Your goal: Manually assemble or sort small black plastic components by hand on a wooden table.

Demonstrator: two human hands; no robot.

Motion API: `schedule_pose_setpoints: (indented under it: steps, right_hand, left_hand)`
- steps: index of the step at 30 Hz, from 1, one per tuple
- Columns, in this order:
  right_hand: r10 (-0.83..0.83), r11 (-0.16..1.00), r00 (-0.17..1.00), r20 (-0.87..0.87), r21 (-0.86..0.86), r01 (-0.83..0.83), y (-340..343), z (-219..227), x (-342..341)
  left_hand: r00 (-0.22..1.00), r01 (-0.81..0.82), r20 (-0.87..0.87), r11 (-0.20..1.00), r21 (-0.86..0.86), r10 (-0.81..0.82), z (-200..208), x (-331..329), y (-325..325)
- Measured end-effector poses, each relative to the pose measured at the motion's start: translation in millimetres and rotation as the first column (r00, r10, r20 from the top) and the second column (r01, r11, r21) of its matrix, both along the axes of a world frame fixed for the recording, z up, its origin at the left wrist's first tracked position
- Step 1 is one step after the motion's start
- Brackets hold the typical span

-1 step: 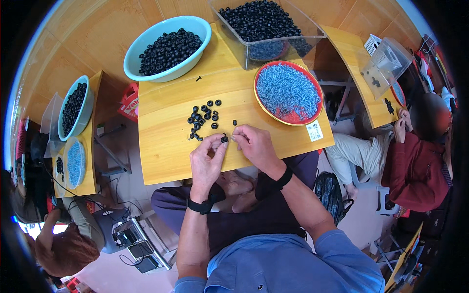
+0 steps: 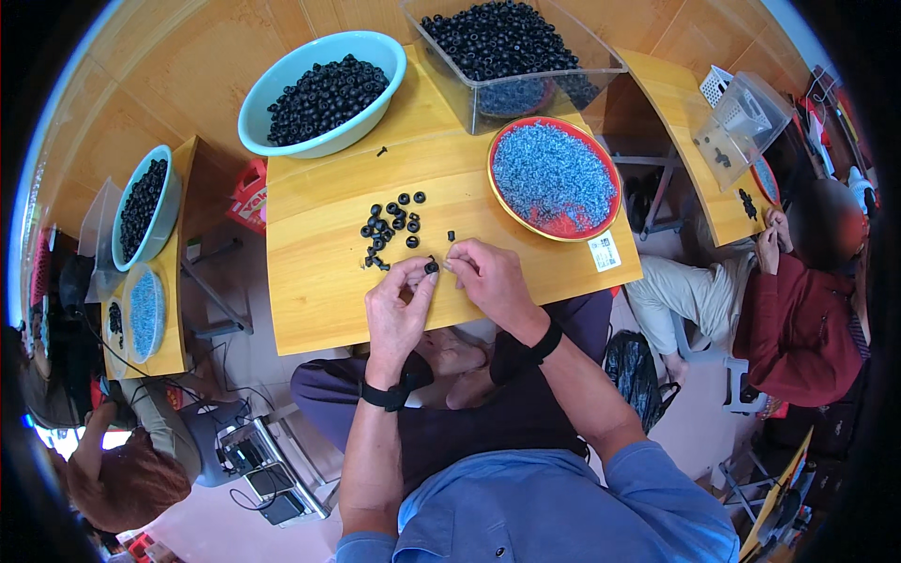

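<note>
My left hand [image 2: 398, 298] pinches a small black ring-shaped part [image 2: 432, 267] between thumb and forefinger, above the table's near edge. Close beside it on the right, my right hand [image 2: 492, 280] has its thumb and fingers pressed together; what they hold, if anything, is too small to make out. One short black piece [image 2: 450, 235] lies just beyond my right fingertips. Farther off, to the left of it, several loose black ring-shaped parts [image 2: 398, 223] are scattered in a group. A red-rimmed round tray [image 2: 617, 178] of tiny bluish clear pieces [image 2: 549, 174] sits at the right.
At the back of the yellow table [image 2: 314, 291] stand a pale turquoise basin [image 2: 249, 113] and a clear plastic bin [image 2: 460, 89], both heaped with black parts. People sit at side tables, a person in maroon [image 2: 798, 324] on the right. A black plastic bag [image 2: 633, 371] is on the floor.
</note>
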State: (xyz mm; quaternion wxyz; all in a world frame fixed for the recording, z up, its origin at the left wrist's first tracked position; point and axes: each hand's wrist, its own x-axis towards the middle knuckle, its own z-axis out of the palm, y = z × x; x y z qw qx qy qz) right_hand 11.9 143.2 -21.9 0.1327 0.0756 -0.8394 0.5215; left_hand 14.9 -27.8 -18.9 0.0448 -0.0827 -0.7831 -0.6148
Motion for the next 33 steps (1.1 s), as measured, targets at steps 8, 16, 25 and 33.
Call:
schedule_pose_setpoints:
  steps: [8,16,25,33]
  right_hand:
    - [0.025,0.996,0.998,-0.055,-0.085,-0.029,-0.1,10.5,9.7]
    - [0.027,0.999,0.989,-0.149,-0.029,-0.031,-0.3,9.4,7.8]
    - [0.072,0.996,0.983,-0.167,0.056,-0.063,-0.7,12.9,10.0]
    - [0.045,0.998,0.987,-0.151,0.047,-0.038,-0.9,11.7,10.2]
  left_hand:
    - [0.991,-0.029,-0.134,0.99,-0.141,0.01,2.0,0.4,4.2]
    - [0.986,-0.008,-0.162,0.976,-0.219,-0.028,2.4,0.4,4.4]
    - [0.982,0.026,-0.177,0.967,-0.252,-0.073,7.2,2.1,4.7]
    - [0.98,0.019,-0.189,0.978,-0.207,-0.059,0.2,0.1,4.0]
